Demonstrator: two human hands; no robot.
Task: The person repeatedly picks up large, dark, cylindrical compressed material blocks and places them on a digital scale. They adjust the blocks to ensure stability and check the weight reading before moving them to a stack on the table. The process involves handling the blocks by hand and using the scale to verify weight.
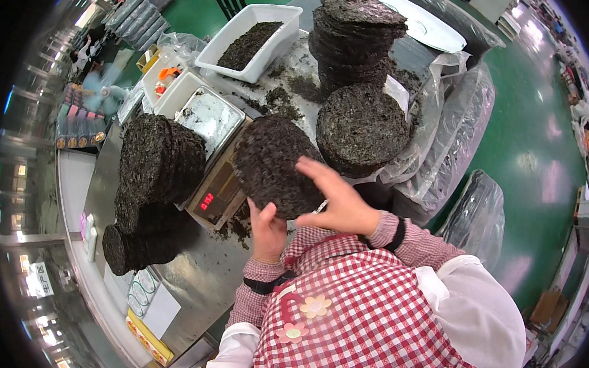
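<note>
Both hands [309, 213] on a rough, dark round seaweed disc [273, 165] beside the steel scale [213, 155].

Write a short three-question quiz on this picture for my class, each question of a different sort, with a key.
1. True or false: both hands hold the dark round disc over the scale.
2. What lies in the white tub? A) loose dark flakes B) folded bags C) red lids
3. Fill in: the disc stack at the far end of the table stands beside a clear plastic ____.

Key
1. True: left hand grips the lower edge, right hand lies on its face.
2. A
3. bag
</note>
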